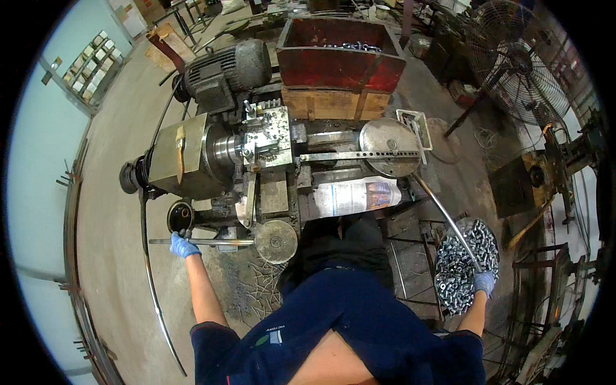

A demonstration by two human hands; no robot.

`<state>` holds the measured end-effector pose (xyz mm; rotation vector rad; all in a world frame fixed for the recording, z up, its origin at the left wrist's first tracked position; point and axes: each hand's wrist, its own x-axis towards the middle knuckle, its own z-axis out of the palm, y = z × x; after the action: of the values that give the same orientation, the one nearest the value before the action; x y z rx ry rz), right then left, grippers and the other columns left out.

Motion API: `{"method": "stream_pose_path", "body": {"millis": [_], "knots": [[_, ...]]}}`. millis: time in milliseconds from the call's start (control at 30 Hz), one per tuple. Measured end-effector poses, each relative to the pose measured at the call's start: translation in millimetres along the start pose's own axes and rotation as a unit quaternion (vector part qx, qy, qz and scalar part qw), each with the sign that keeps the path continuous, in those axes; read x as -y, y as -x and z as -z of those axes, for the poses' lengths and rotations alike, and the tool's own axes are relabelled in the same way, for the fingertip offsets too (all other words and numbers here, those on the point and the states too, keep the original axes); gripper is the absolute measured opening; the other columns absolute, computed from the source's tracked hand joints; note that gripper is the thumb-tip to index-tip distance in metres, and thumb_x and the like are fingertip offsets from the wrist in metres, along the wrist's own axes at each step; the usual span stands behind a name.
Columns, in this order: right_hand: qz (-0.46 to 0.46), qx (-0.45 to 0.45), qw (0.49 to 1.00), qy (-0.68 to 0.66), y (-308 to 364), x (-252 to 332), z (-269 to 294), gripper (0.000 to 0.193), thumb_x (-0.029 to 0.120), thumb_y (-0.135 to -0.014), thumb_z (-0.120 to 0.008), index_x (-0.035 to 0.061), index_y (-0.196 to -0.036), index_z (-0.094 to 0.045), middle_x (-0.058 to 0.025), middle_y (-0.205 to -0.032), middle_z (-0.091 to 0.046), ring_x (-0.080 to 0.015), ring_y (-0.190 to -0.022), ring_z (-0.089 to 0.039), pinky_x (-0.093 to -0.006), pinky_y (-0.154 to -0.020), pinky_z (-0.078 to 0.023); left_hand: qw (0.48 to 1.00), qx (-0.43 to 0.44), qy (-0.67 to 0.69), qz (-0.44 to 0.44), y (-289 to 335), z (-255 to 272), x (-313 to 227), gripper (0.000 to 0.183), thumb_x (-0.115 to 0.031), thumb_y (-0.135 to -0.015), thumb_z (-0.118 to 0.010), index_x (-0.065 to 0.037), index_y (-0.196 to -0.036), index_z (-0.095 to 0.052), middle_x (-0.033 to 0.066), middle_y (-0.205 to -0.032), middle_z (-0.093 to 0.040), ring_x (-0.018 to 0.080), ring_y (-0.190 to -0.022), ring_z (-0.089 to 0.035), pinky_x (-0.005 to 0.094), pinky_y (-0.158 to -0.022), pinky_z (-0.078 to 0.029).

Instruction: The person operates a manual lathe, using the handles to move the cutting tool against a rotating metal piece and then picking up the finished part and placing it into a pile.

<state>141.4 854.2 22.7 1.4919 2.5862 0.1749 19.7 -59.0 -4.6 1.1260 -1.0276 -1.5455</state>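
Observation:
My left hand (pixel 182 245), in a blue glove with dark fingertips, is closed round a short horizontal metal lever (pixel 221 242). That lever joins a round metal disc (pixel 276 242) at the front of a small lathe-like machine (pixel 273 138). My right hand (pixel 484 282), also gloved in blue, grips the lower end of a long steel lever (pixel 447 215). This long lever slants down from a larger round plate (pixel 390 146) on the machine's right. Beneath my right hand is a round container heaped with small shiny metal pieces (pixel 463 260).
A brush (pixel 180 154) lies on the machine's headstock, behind an open oily pot (pixel 180 215). A printed paper sheet (pixel 353 196) covers part of the bed. Behind stand a motor (pixel 228 67) and a red bin (pixel 340 67). A large fan (pixel 520 61) stands at right.

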Motion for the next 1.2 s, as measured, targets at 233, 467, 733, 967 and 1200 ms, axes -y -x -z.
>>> {"method": "stream_pose_path", "body": {"millis": [233,467,733,967,1200], "knots": [[0.005,0.030,1.000,-0.005,4,-2,1,0.042,0.035,-0.066,-0.068,0.0010,-0.090,-0.065,-0.0230,-0.095,-0.062,-0.0363,-0.091,-0.060,-0.0429,-0.078,-0.049,1.000,-0.003,0.009,-0.020,2,0,0,0.019,-0.008,-0.082,-0.051,0.011,-0.083,-0.054,0.0173,-0.074,-0.060,0.0242,-0.056,-0.059,0.0313,-0.051,-0.054],[0.000,0.021,1.000,0.000,13,4,9,0.040,0.035,-0.067,-0.067,0.0011,-0.088,-0.065,-0.0226,-0.095,-0.062,-0.0358,-0.090,-0.061,-0.0426,-0.079,-0.048,1.000,0.001,0.016,-0.001,-4,2,4,0.019,-0.008,-0.082,-0.051,0.011,-0.083,-0.055,0.0168,-0.073,-0.061,0.0241,-0.056,-0.060,0.0311,-0.051,-0.054],[0.164,-0.069,0.984,-0.027,57,106,41,0.053,0.049,-0.070,-0.061,0.0093,-0.105,-0.062,-0.0164,-0.106,-0.061,-0.0333,-0.103,-0.054,-0.0479,-0.095,-0.034,1.000,-0.010,0.009,-0.001,0,0,5,0.016,-0.008,-0.082,-0.051,0.007,-0.081,-0.056,0.0147,-0.071,-0.060,0.0216,-0.051,-0.057,0.0298,-0.047,-0.050],[0.240,0.013,0.969,0.059,32,223,73,0.044,0.049,-0.071,-0.056,0.0180,-0.101,-0.065,-0.0089,-0.110,-0.060,-0.0304,-0.113,-0.047,-0.0521,-0.102,-0.023,1.000,-0.008,0.002,-0.021,-6,5,1,0.017,-0.011,-0.081,-0.052,0.004,-0.074,-0.056,0.0129,-0.066,-0.060,0.0202,-0.048,-0.055,0.0294,-0.043,-0.049],[0.219,-0.076,0.968,0.101,-65,295,98,0.044,0.049,-0.082,-0.047,0.0171,-0.106,-0.064,-0.0125,-0.115,-0.057,-0.0338,-0.118,-0.042,-0.0532,-0.100,-0.024,1.000,0.010,0.019,-0.002,-10,10,19,0.016,-0.010,-0.080,-0.054,0.002,-0.072,-0.057,0.0119,-0.065,-0.059,0.0192,-0.047,-0.054,0.0297,-0.046,-0.050]]}}
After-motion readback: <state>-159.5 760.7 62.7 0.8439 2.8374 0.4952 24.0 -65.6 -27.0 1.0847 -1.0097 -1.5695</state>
